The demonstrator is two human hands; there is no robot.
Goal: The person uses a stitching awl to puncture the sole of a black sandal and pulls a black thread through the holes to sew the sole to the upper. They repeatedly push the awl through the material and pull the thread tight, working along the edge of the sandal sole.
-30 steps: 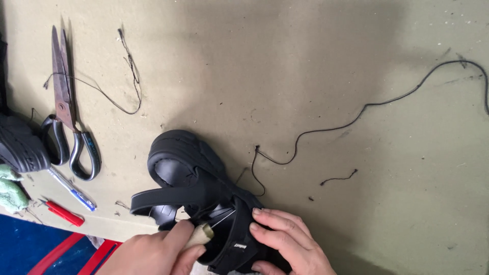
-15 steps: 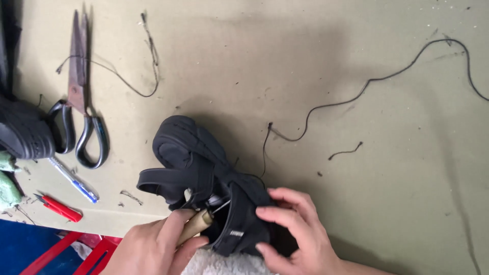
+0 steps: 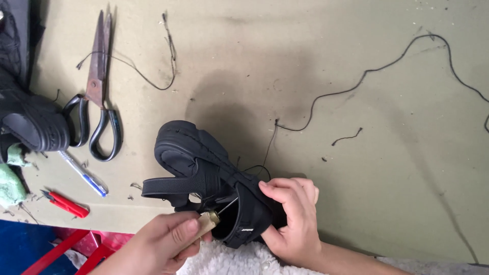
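A black sandal [image 3: 204,173] with a thick sole lies on its side at the near edge of the olive table [image 3: 331,61]. My right hand [image 3: 293,219] grips its strapped end from the right. My left hand [image 3: 163,244] holds a wooden-handled awl [image 3: 211,220] whose metal needle points into the sandal's strap. A black thread [image 3: 387,66] runs from the sandal across the table to the far right.
Black-handled scissors [image 3: 97,102] lie at the left, beside another black shoe [image 3: 30,122]. A blue pen [image 3: 84,174] and a small red tool [image 3: 66,204] lie near the front edge. Green foam [image 3: 10,183] sits far left. White fleece [image 3: 229,259] is under my hands.
The view has drifted, so the sandal and my hands sit slightly higher and further right in frame. The awl's needle now shows, pushed toward the strap.
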